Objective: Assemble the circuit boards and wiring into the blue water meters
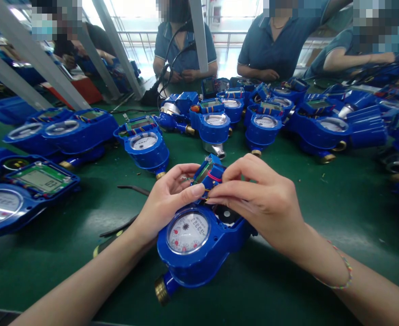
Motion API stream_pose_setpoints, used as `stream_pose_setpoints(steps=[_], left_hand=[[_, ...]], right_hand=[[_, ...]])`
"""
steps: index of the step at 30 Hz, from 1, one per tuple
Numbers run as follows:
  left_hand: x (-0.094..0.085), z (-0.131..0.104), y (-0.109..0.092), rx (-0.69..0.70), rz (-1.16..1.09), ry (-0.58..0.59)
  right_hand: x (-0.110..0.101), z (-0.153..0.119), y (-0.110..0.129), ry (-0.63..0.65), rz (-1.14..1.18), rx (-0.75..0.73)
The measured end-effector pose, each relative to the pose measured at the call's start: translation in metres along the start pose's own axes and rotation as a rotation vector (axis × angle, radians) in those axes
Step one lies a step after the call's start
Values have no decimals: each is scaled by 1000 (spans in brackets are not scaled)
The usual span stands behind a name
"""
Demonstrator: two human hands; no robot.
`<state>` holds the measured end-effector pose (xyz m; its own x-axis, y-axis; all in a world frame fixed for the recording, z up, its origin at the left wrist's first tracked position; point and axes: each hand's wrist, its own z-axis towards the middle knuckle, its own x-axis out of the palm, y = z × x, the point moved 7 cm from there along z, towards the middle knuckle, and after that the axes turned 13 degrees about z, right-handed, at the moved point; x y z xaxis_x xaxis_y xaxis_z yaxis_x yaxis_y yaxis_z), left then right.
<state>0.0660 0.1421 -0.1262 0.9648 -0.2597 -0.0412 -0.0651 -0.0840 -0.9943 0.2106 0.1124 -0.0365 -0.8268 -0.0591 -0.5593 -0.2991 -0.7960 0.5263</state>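
Steady small blue plastic module with green circuit board (215, 161), tilted up just beyond round white dial (188, 230) of blue plastic meter (195, 271) over green counter (342, 199), in closed left fingers (189, 194); with right fingers (231, 189) pinched together, seemingly on thin red and yellow wires (214, 177), guide without tugging.

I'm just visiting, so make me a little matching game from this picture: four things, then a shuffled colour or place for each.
1. Left hand
2. Bracelet
3. Table
4. Dial of the handled meter

A. Green
B. White with red marks
C. Thumb against the small display box
D. Around the right arm

Pairs: 1-C, 2-D, 3-A, 4-B
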Motion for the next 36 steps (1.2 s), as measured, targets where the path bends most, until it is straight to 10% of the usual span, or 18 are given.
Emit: stream_pose_setpoints(steps=[8, 15, 36], left_hand=[[1, -2, -2, 49, 15, 15], [7, -6, -6, 76, -17, 96], [7, -5, -5, 103, -53, 105]], right_hand=[[-9, -1, -16, -230, 109, 192], [11, -2, -30, -13, 509, 397], [6, -1, -19, -11, 491, 354]])
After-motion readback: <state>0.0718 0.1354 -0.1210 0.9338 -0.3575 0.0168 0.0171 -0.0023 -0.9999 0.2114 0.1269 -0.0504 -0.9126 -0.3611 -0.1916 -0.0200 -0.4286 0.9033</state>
